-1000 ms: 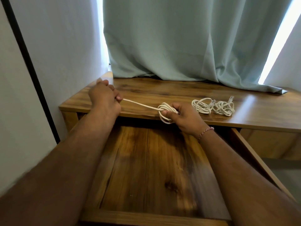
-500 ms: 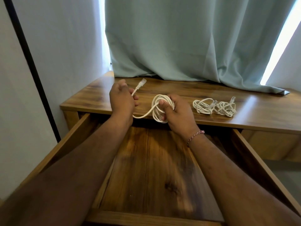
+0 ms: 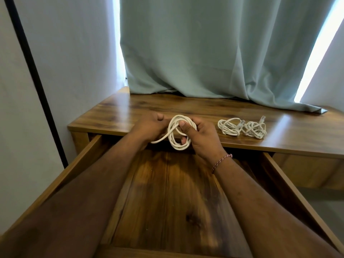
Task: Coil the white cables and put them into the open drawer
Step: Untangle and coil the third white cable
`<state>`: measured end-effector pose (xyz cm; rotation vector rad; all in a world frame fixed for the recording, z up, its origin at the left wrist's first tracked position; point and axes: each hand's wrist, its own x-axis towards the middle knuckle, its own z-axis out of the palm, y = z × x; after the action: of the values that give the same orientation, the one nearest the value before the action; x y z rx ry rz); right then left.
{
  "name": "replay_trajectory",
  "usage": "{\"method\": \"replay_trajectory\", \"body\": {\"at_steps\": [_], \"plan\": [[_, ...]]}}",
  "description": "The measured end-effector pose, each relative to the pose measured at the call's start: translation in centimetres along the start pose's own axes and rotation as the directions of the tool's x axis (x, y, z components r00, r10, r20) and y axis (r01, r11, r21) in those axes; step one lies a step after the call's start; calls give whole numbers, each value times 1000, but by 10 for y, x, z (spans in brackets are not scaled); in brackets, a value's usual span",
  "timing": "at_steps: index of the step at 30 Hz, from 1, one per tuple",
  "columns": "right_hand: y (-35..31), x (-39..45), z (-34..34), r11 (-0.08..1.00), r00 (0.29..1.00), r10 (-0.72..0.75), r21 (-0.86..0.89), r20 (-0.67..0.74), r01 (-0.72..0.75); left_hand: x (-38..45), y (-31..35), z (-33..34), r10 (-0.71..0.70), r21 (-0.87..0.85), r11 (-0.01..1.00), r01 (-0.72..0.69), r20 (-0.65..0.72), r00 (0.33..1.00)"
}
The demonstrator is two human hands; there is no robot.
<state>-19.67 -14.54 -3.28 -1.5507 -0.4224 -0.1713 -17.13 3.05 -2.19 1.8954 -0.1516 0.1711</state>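
White cable [image 3: 179, 134] nearly coiled, held above desk edge [image 3: 111, 128]. Your right hand [image 3: 200, 135] pinched loops; left hand [image 3: 149, 127] gripped loose tail. Drawer [image 3: 275, 175] sat open below, no cable inside. Two bundled cables [image 3: 242, 127] waited on desk.

A pale blue-green curtain [image 3: 214, 49] hangs at the back, its hem bunched on a wooden desk [image 3: 290, 135]. Bright daylight shows in a thin strip at the curtain's left edge and in a wider slanting band [image 3: 316, 51] at its right. White walls stand on both sides; the left wall [image 3: 70, 53] meets the desk's end. A black bar [image 3: 35, 77] slants down the left wall. The desk top has a glossy, dark-grained surface. Grey floor [image 3: 323, 203] shows at lower right.
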Motion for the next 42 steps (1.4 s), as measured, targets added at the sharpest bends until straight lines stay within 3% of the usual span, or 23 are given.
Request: {"method": "replay_trajectory", "body": {"at_steps": [3,10,13,19,21,22,24,26,27,30,34,39,42], "plan": [[1,2,-3,1000,999,-20,-9,-48,20,-2,2,-8,2,-81,997,1,34,999],[6,-1,1,996,999,37,84,19,-39,-7,-11,6,-15,-408,905,120,251,968],[4,-3,6,982,996,83,170,23,-86,-16,-5,17,-29,-385,917,104,195,980],[3,-3,10,934,989,138,326,52,-148,-25,10,37,-105,-583,795,164,134,985],[0,-4,10,931,989,130,336,66,-144,-26,15,40,-128,-585,800,129,43,991],[-1,-4,10,930,991,120,342,66,-135,-24,15,40,-120,-522,850,77,-49,992],[-1,-2,9,937,994,104,335,20,-104,-17,11,36,-3,-220,973,-66,-296,955],[-1,0,5,968,993,90,242,-77,-69,-9,6,27,236,94,971,-218,-491,839],[-1,2,2,986,988,83,153,-128,-63,-9,6,21,359,194,933,-302,-517,777],[1,3,-4,993,973,38,-96,-226,-61,-13,12,11,652,384,756,-531,-360,668],[7,8,-9,975,947,-33,-219,-320,-40,-20,15,28,762,466,582,-666,-26,647],[8,10,-11,989,942,-17,-145,-335,-34,-27,18,39,777,508,550,-663,-21,629],[5,10,-10,990,941,-36,-142,-337,-13,-33,22,43,705,404,674,-619,-99,702]]}}
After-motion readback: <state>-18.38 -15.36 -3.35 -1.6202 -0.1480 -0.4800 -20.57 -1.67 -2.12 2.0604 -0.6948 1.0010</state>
